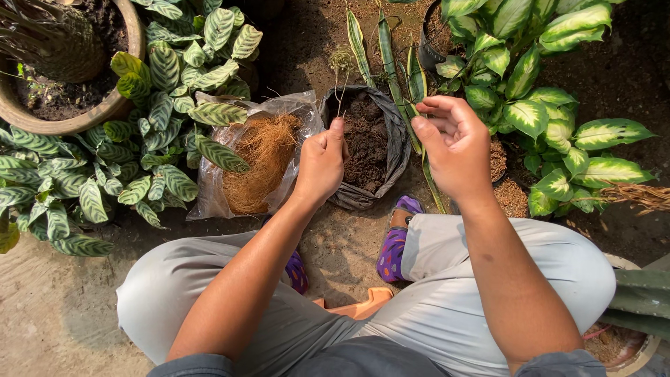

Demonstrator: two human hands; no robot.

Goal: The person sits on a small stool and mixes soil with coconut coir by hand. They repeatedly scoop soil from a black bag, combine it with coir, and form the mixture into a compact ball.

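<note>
My left hand (320, 164) is closed around a thin dry stem with a small tuft on top (340, 70), held upright over a black bag of dark soil (370, 143). To the right of that bag my right hand (455, 143) is half curled, its fingertips at the long striped leaves of a snake plant (391, 63). I cannot tell whether it grips a leaf. My knees in grey trousers are spread below, with a purple patterned sandal (393, 248) between them.
A clear plastic bag of brown coconut fibre (262, 164) lies left of the soil bag. A clay pot (70, 119) and striped-leaf plants (160, 105) crowd the left. Green and white leafy plants (551, 91) fill the right. An orange object (363, 305) sits under me.
</note>
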